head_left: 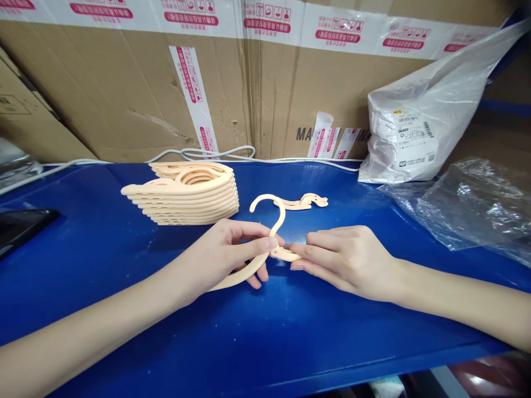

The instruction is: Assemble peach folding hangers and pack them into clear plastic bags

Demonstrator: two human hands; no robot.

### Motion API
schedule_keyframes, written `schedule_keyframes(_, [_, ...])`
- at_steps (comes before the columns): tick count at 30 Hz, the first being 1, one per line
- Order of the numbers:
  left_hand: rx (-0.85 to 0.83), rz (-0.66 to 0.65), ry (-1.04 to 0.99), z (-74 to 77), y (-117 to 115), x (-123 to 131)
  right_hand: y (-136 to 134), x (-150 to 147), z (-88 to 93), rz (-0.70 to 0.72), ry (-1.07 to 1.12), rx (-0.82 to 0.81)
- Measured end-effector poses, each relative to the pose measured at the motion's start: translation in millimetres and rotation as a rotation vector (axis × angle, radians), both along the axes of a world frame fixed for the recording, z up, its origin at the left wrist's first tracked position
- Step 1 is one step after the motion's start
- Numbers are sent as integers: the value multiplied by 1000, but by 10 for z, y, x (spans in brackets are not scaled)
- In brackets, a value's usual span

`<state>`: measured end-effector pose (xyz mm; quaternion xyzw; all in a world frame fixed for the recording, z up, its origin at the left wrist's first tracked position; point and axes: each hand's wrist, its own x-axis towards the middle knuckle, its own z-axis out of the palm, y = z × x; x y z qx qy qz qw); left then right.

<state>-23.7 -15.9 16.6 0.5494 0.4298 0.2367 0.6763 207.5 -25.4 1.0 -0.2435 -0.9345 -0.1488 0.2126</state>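
A peach plastic hanger [271, 213] lies on the blue table [265, 331], its hook pointing away from me. My left hand [226, 251] pinches it at the neck and covers its left arm. My right hand [346, 260] grips the hanger's right arm with thumb and fingers closed on it. Behind my left hand stands a neat stack of several folded hangers [186, 193] of the same colour. One more folded hanger piece [305, 202] lies flat just beyond the hook.
Large taped cardboard boxes [249, 83] wall off the back. White cables [215, 153] run along their foot. A white plastic bag with labels [409, 138] and clear crumpled plastic [477, 204] sit at the right. A dark object [20, 226] lies at the left edge.
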Motion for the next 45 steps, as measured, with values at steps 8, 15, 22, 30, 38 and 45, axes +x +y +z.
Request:
schedule_keyframes(8, [-83,54,-49,14,-3,-19,-38,-5,15,-51,16,-102])
schedule_keyframes(15, [-61,70,-10,7,21,11,-51,5,36,-85,17,-256])
schedule_keyframes(22, [240,-45,241,-48,-48,50,4,38,7,-60,43,-285])
schedule_keyframes(30, [1020,-244,862,-120,-178,26,125,77,7,-60,57,-226])
schedule_keyframes(38, [1374,-271,839,-268,-84,-57,235,95,43,-123,106,-305])
schedule_keyframes(45, [1360,-314,813,-231,-54,-65,224,105,-3,-142,214,-265])
